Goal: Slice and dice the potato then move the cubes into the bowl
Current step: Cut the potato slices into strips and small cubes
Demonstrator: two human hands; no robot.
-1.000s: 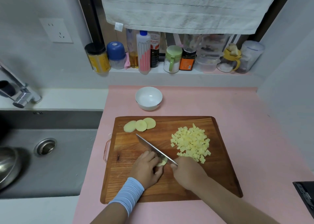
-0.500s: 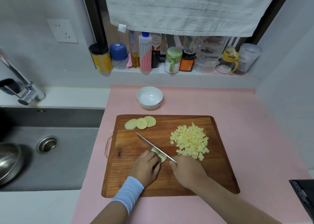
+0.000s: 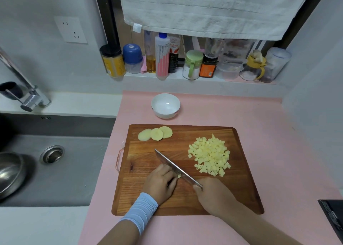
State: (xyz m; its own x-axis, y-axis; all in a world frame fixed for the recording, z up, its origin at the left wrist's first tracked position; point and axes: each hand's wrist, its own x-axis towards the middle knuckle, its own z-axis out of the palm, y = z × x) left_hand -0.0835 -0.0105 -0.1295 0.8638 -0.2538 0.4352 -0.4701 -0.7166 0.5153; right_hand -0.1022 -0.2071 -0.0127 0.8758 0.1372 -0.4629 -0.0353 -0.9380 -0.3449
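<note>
A smooth pink mat (image 3: 269, 133) is spread over the counter, with a grained wooden board (image 3: 241, 189) laid on it. A flat steel knife (image 3: 174, 167), its handle hidden inside the curled right hand (image 3: 213, 194), is pointed toward upper left. A pale potato piece (image 3: 179, 176), mostly hidden, is pinned under the bent fingers of the left hand (image 3: 161, 183). Cubes (image 3: 209, 155) are heaped right of the blade; three round slices (image 3: 156, 134) overlap at upper left; a glossy white bowl (image 3: 165, 114) stands above.

L hand (image 3: 161, 183) palm down, fingers (image 3: 171, 173) curled pinning potato piece (image 3: 179, 176); R hand (image 3: 213, 195) fisted round knife (image 3: 176, 167).
</note>
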